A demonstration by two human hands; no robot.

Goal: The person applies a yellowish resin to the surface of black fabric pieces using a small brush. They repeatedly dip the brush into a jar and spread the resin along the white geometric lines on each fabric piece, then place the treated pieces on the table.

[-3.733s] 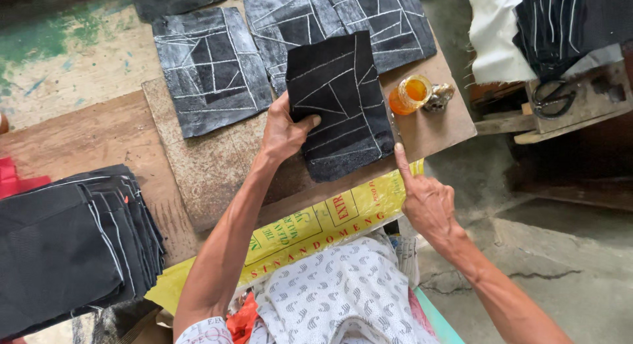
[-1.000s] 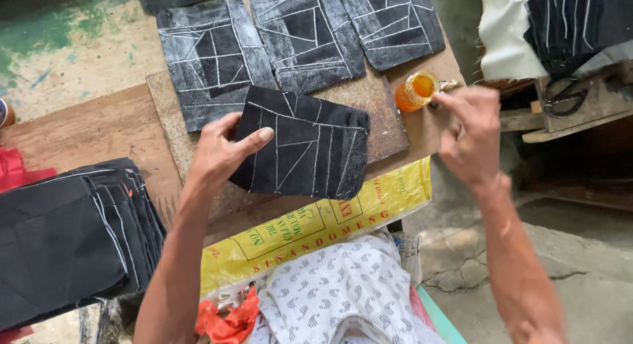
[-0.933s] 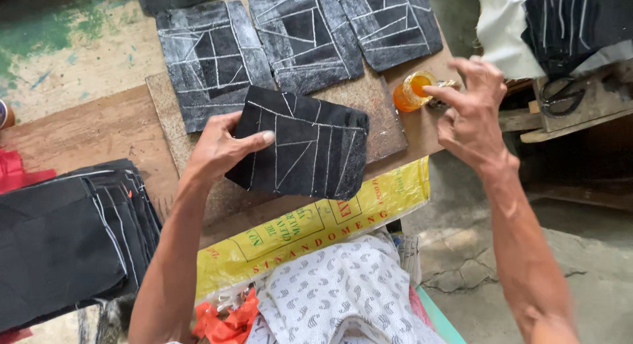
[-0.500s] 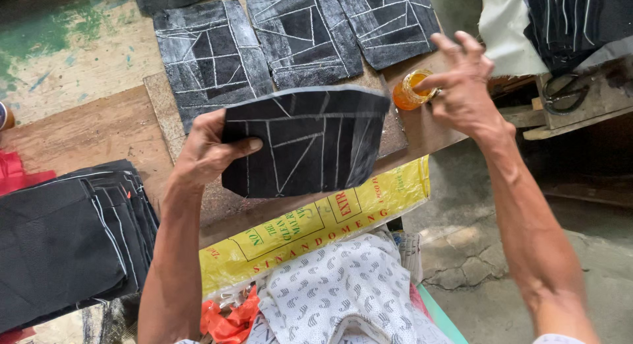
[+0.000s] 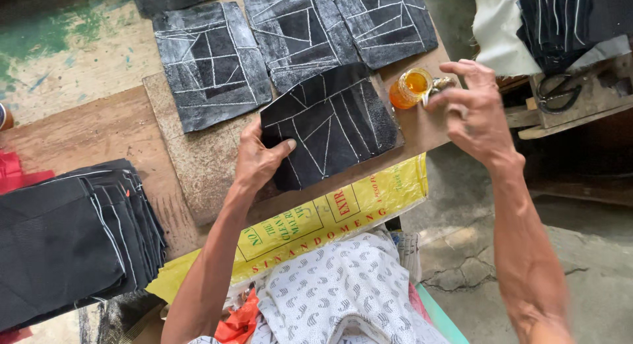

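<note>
My left hand (image 5: 258, 160) grips the left edge of a black cloth piece (image 5: 333, 123) marked with white lines, which lies on a brown board (image 5: 198, 166). My right hand (image 5: 473, 110) hovers at the board's right end beside a small jar of orange liquid (image 5: 410, 87), fingers pinched near a small metal object next to the jar. I cannot tell if it holds anything. Three similar marked cloth pieces (image 5: 211, 63) lie in a row behind the held one.
A stack of black cloth pieces (image 5: 72, 235) sits at the left on the wooden table. A yellow sack (image 5: 316, 215) hangs over the near edge. Scissors (image 5: 557, 93) rest on a wooden ledge at the right, with white and black fabric (image 5: 547, 21) above.
My left hand lifted the black piece, turned it and set it down flatter and further right on the board. My right hand moved from the jar's mouth to just right of it.
</note>
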